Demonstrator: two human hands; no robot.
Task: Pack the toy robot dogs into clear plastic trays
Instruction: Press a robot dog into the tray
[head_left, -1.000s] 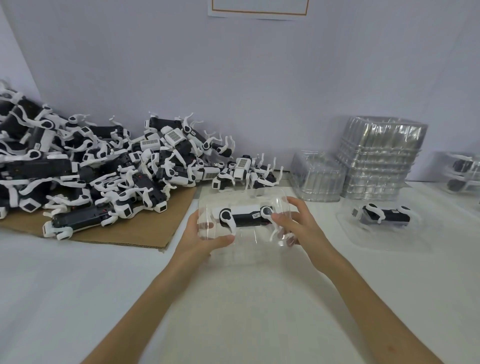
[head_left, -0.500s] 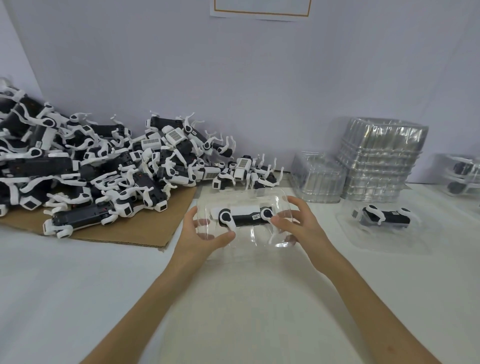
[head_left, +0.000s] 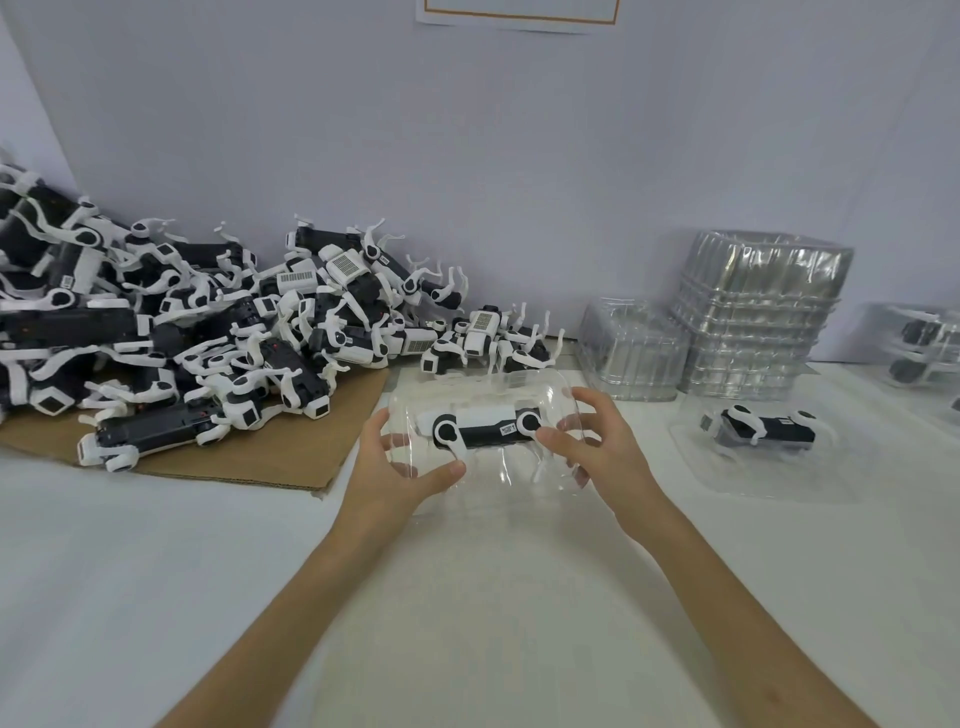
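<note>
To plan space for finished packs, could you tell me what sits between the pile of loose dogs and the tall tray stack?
In the head view, a shorter stack of clear trays stands beside the tall stack.

The tray (head_left: 483, 384) is thin, clear, glossy plastic; the toy dog (head_left: 488, 415) inside is smooth black-and-white plastic. Left, rough matt brown cardboard (head_left: 260, 462) lies on the matt white counter (head_left: 130, 571). Far-right tray stacks (head_left: 753, 322) glint.

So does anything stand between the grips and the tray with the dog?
Nothing visible. The left grip and right grip hold the tray by its ends, with the dog inside.
</note>
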